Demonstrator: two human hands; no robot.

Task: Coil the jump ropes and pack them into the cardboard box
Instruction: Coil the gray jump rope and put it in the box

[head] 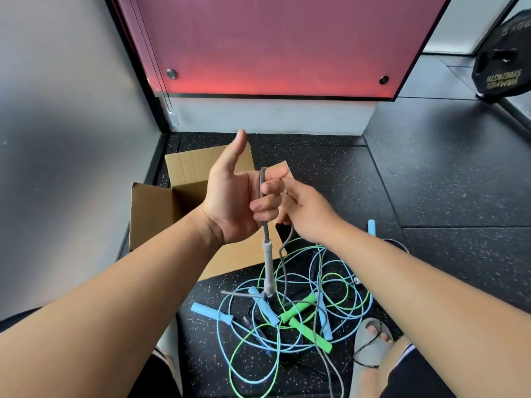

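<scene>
The grey jump rope loops over the curled fingers of the left hand. Those fingers are bent shut around the rope, and the thumb sticks straight up and touches nothing. Below the fingers the rope drops down to its grey handle, which hangs upright with its low end just above the pile on the floor.

The right hand is just beside the left fingers, on their right. Its fingertips point at the rope near the top of the loop. I cannot tell if they pinch the rope or only touch it, because the left fingers hide that spot. A second part of the grey rope falls from under the right hand and winds down toward the floor.

Under both hands lies a tangled pile of other ropes: a light blue rope with blue handles and a green rope with green handles. They cross over each other many times. One more blue handle stands up to the right of the right wrist.

Behind the left hand, and partly hidden by it, sits the open cardboard box with its flaps spread out. It rests on the black speckled floor. A foot in a grey sandal is near the pile, below the right arm. Far off to the upper right leans a black weight plate.
</scene>
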